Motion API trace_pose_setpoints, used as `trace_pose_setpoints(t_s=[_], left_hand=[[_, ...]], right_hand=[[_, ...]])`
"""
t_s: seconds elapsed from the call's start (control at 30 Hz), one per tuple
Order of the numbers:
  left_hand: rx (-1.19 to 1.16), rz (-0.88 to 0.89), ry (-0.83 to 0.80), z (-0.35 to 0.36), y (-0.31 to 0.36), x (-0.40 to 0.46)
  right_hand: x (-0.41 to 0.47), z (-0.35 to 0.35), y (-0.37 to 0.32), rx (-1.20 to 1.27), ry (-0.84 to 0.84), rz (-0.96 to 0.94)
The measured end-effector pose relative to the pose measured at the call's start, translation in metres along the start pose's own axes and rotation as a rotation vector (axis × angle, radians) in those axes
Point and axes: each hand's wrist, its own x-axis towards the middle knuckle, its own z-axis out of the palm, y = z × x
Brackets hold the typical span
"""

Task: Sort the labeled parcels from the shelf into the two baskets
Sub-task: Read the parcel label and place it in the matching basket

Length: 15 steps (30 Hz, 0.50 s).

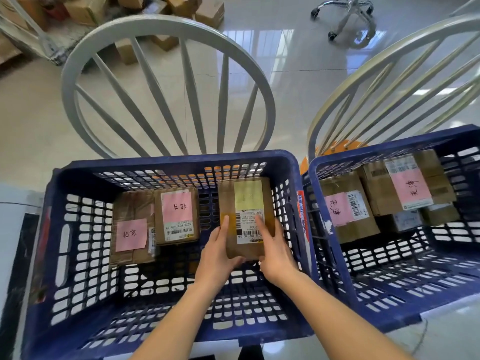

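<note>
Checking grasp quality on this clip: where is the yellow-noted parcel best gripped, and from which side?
By its two long side edges near the end closest to the person, coming from above. The yellow-noted parcel is a flat box; the left hand and right hand already flank it, and the left basket is open-topped.

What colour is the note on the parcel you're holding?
Yellow note, clearest in the head view.

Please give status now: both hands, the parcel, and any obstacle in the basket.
Left hand and right hand both grip yellow-note parcel. Parcel inside left basket, right of two pink-note parcels. Nothing blocking.
</note>
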Motion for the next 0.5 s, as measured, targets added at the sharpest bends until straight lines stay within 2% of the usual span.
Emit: trace_pose_setpoints(t_s=[0.1, 0.23, 0.37, 0.5], left_hand=[[0.043, 0.02, 0.011, 0.004, -0.002, 0.001], [0.071, 0.027, 0.01, 0.005, -0.004, 0.003], [0.082, 0.024, 0.02, 0.005, 0.0, 0.002], [0.06, 0.013, -0.005, 0.003, 0.001, 0.0]], right_hand=[[0.0, 0.003, 0.0, -0.008, 0.061, -0.067], [-0.008, 0.003, -0.006, 0.021, 0.099, 0.056], [-0.014, 0.005, -0.015, -0.161, 0.113, 0.047], [-0.017, 0.0, -0.019, -0.213, 0.088, 0.051]])
